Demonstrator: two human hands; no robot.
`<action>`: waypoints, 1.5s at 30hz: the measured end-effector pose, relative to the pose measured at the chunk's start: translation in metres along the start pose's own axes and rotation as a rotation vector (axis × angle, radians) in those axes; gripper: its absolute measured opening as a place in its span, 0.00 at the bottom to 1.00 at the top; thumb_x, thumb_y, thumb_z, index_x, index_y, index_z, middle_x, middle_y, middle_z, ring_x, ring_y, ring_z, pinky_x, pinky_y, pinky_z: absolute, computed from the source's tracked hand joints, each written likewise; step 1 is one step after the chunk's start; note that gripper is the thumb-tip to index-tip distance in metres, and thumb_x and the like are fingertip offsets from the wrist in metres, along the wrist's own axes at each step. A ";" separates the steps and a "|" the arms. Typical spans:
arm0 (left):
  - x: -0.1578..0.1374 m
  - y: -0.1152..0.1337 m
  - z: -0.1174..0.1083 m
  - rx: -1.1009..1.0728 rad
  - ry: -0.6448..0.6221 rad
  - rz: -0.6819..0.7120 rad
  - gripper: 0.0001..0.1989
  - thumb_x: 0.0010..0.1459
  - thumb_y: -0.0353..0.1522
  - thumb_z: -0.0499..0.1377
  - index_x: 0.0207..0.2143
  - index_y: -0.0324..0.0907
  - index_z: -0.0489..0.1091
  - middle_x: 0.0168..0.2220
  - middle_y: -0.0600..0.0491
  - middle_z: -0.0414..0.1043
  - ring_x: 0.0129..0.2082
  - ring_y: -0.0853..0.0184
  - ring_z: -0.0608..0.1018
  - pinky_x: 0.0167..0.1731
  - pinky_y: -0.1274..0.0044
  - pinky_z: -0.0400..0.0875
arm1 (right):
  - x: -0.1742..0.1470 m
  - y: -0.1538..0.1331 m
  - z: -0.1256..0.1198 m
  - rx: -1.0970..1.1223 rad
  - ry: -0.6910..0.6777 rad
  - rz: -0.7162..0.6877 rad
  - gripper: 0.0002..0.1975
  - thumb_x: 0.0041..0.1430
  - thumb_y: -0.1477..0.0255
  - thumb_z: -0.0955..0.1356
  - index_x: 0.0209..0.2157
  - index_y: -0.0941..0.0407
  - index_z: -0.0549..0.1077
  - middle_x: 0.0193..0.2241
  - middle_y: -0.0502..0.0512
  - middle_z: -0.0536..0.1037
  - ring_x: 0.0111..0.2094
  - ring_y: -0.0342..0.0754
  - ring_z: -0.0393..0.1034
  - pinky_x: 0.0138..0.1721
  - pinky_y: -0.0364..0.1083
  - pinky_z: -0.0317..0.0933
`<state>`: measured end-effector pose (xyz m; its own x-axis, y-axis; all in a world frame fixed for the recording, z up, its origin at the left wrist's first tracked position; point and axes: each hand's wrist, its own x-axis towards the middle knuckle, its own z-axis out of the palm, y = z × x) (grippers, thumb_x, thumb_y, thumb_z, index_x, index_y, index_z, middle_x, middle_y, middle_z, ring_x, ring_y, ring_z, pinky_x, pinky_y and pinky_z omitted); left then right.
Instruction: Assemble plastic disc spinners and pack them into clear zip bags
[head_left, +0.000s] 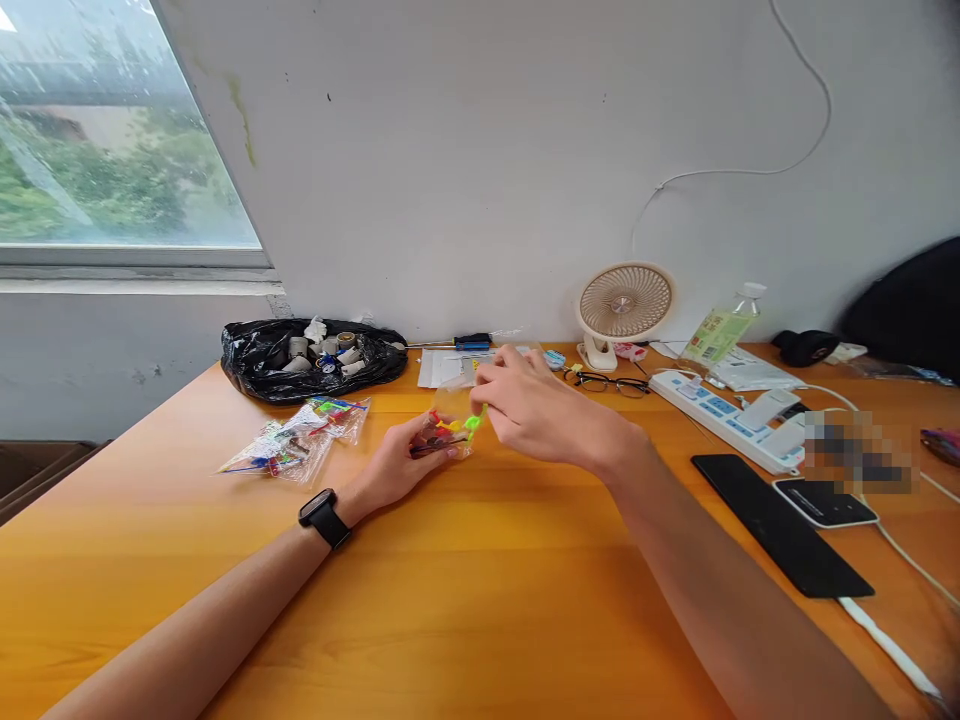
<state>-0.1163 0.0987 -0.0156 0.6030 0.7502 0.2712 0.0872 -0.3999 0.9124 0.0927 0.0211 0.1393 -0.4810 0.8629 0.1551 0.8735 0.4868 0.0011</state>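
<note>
Apparently, a green piece (472, 424) is being handled at a clear bag (451, 404), twelve o'clock from the person: left hand (405, 455) grips the bag, right hand (534, 402) pinches the piece. Next likely calls for holding the bag steady.

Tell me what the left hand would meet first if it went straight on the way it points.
Most likely the right hand, close beyond the clear plastic bag that the left hand holds, though depth is hard to judge.

Daylight fills the window (112, 150) and the table (480, 590) shines softly.
</note>
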 end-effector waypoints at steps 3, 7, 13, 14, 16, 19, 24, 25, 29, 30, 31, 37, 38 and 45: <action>0.001 -0.003 -0.002 -0.004 0.014 0.000 0.21 0.63 0.44 0.66 0.52 0.41 0.71 0.49 0.47 0.81 0.48 0.57 0.82 0.49 0.69 0.78 | -0.001 0.002 0.000 0.090 0.009 -0.011 0.14 0.68 0.78 0.61 0.38 0.55 0.79 0.40 0.59 0.80 0.53 0.60 0.64 0.58 0.59 0.52; 0.001 -0.003 -0.005 0.047 0.028 0.028 0.18 0.65 0.44 0.65 0.50 0.42 0.72 0.48 0.48 0.82 0.46 0.59 0.83 0.47 0.71 0.78 | -0.005 0.014 -0.003 0.343 0.015 0.051 0.16 0.69 0.59 0.67 0.50 0.54 0.77 0.49 0.59 0.80 0.50 0.58 0.71 0.50 0.51 0.59; 0.001 -0.004 -0.005 0.015 0.028 0.011 0.22 0.64 0.43 0.66 0.55 0.43 0.71 0.49 0.48 0.81 0.50 0.58 0.82 0.50 0.70 0.77 | 0.001 0.034 0.003 0.475 0.005 0.003 0.07 0.64 0.68 0.70 0.39 0.56 0.78 0.36 0.54 0.79 0.36 0.49 0.71 0.36 0.45 0.58; 0.001 -0.005 -0.005 0.008 0.032 0.005 0.22 0.63 0.43 0.67 0.55 0.44 0.70 0.50 0.48 0.81 0.50 0.58 0.82 0.50 0.70 0.77 | 0.003 0.035 0.005 0.466 0.049 -0.019 0.05 0.64 0.72 0.69 0.36 0.57 0.77 0.35 0.54 0.79 0.36 0.48 0.71 0.37 0.45 0.58; 0.001 -0.006 -0.005 0.001 0.044 0.002 0.22 0.62 0.43 0.68 0.54 0.44 0.70 0.53 0.47 0.80 0.51 0.58 0.82 0.50 0.70 0.77 | 0.006 0.034 0.007 0.459 0.150 -0.049 0.07 0.63 0.78 0.66 0.34 0.57 0.76 0.35 0.54 0.79 0.37 0.48 0.70 0.38 0.45 0.58; 0.000 -0.004 -0.005 0.008 0.036 0.008 0.23 0.61 0.42 0.69 0.55 0.44 0.70 0.54 0.45 0.78 0.48 0.59 0.82 0.48 0.70 0.78 | 0.006 0.030 0.005 0.449 0.226 -0.057 0.08 0.61 0.81 0.65 0.34 0.57 0.75 0.37 0.55 0.79 0.38 0.48 0.70 0.39 0.45 0.58; 0.000 0.002 -0.006 0.015 0.044 0.029 0.24 0.62 0.42 0.68 0.57 0.44 0.71 0.55 0.44 0.79 0.51 0.57 0.81 0.49 0.68 0.77 | -0.002 0.029 -0.006 0.356 0.186 -0.036 0.08 0.60 0.79 0.66 0.34 0.55 0.77 0.37 0.54 0.81 0.41 0.51 0.71 0.42 0.47 0.57; 0.000 0.003 -0.006 0.013 0.045 0.025 0.23 0.63 0.42 0.68 0.56 0.44 0.72 0.55 0.44 0.79 0.52 0.57 0.81 0.49 0.68 0.77 | -0.003 0.030 -0.008 0.343 0.175 -0.032 0.08 0.61 0.79 0.66 0.33 0.55 0.77 0.37 0.54 0.81 0.42 0.51 0.71 0.43 0.47 0.57; 0.001 0.011 -0.008 -0.013 -0.012 -0.006 0.22 0.61 0.43 0.69 0.54 0.42 0.75 0.53 0.44 0.80 0.52 0.56 0.81 0.50 0.68 0.76 | -0.003 0.029 -0.008 0.357 0.214 -0.017 0.08 0.61 0.78 0.67 0.32 0.55 0.77 0.35 0.54 0.81 0.43 0.53 0.70 0.46 0.48 0.57; 0.001 0.014 -0.009 -0.026 -0.044 -0.009 0.23 0.60 0.43 0.69 0.54 0.42 0.75 0.53 0.44 0.80 0.51 0.56 0.81 0.50 0.68 0.76 | -0.002 0.026 -0.006 0.381 0.223 -0.027 0.08 0.61 0.79 0.67 0.32 0.55 0.77 0.35 0.53 0.81 0.43 0.52 0.70 0.46 0.48 0.58; 0.001 0.016 -0.009 -0.046 -0.079 -0.013 0.23 0.59 0.42 0.71 0.52 0.41 0.76 0.51 0.44 0.80 0.50 0.56 0.81 0.49 0.68 0.76 | 0.000 0.023 -0.004 0.409 0.218 -0.048 0.08 0.61 0.79 0.67 0.33 0.55 0.77 0.35 0.53 0.81 0.43 0.52 0.70 0.47 0.48 0.58; -0.002 0.030 -0.011 -0.254 -0.173 -0.195 0.22 0.52 0.40 0.75 0.44 0.41 0.72 0.43 0.47 0.82 0.44 0.54 0.85 0.47 0.65 0.77 | 0.013 0.007 0.009 0.588 0.166 -0.193 0.09 0.65 0.78 0.66 0.41 0.55 0.77 0.45 0.55 0.79 0.46 0.49 0.72 0.47 0.47 0.63; -0.002 0.031 -0.011 -0.300 -0.159 -0.220 0.24 0.52 0.40 0.75 0.45 0.42 0.70 0.43 0.48 0.82 0.44 0.54 0.85 0.47 0.65 0.77 | 0.013 0.009 0.009 0.607 0.221 -0.147 0.09 0.67 0.75 0.66 0.45 0.55 0.77 0.49 0.56 0.78 0.47 0.49 0.72 0.47 0.46 0.64; -0.001 0.029 -0.007 -0.358 -0.033 -0.244 0.29 0.55 0.43 0.73 0.54 0.42 0.70 0.38 0.50 0.82 0.37 0.61 0.84 0.36 0.74 0.75 | -0.012 0.034 0.043 0.566 -0.197 0.223 0.21 0.60 0.51 0.73 0.34 0.57 0.79 0.32 0.55 0.81 0.31 0.49 0.72 0.31 0.45 0.60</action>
<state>-0.1201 0.0898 0.0127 0.6240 0.7808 0.0303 -0.0472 -0.0011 0.9989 0.1250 0.0327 0.0951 -0.3437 0.9344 -0.0932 0.8054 0.2423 -0.5409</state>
